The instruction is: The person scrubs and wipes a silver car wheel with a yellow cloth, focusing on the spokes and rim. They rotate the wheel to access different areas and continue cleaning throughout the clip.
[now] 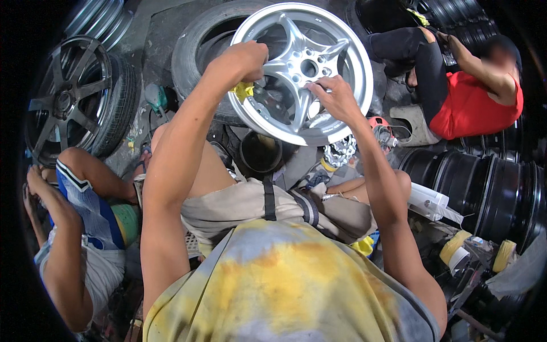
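Silver wheel (head view): tilted up in front of the wearer, its face [296, 66] toward us, overlapping a grey tyre [186, 64] at far left.
Left hand [249, 60]: grip curled at the left spoke, above a yellow scrap [244, 90]; I cannot tell what it grasps.
Right hand [336, 96]: fingers bent beside the hub; whether they pinch anything, I cannot tell.
Neighbours: a red-topped person [476, 105] right, a dark wheel [67, 102] left.
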{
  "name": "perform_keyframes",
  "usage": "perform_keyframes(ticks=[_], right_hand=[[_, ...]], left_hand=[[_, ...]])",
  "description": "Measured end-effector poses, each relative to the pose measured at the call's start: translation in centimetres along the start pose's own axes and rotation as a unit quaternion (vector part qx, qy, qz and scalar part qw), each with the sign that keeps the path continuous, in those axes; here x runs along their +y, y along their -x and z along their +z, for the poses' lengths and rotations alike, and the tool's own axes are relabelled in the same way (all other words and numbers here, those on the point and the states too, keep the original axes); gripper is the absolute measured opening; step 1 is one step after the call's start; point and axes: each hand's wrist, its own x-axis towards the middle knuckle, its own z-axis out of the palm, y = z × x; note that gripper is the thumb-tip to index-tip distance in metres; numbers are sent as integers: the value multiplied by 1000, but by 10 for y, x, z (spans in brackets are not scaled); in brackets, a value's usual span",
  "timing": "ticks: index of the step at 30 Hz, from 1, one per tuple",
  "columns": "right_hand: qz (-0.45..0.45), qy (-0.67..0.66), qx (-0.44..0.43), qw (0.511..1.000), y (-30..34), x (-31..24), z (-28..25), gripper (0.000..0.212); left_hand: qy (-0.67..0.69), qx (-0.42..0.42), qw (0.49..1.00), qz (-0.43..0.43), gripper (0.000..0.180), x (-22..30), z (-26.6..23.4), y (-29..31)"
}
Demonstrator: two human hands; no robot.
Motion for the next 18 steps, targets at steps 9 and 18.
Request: perform_keyframes(ticks=[9,18], right_hand=[[-189,171,148,956,88,-17,53,28],[-288,269,-39,918,38,-11,15,26]], left_hand=[[7,-14,1000,-6,42,-1,-5,10],[13,1,1000,8,34,-14,5,-3]])
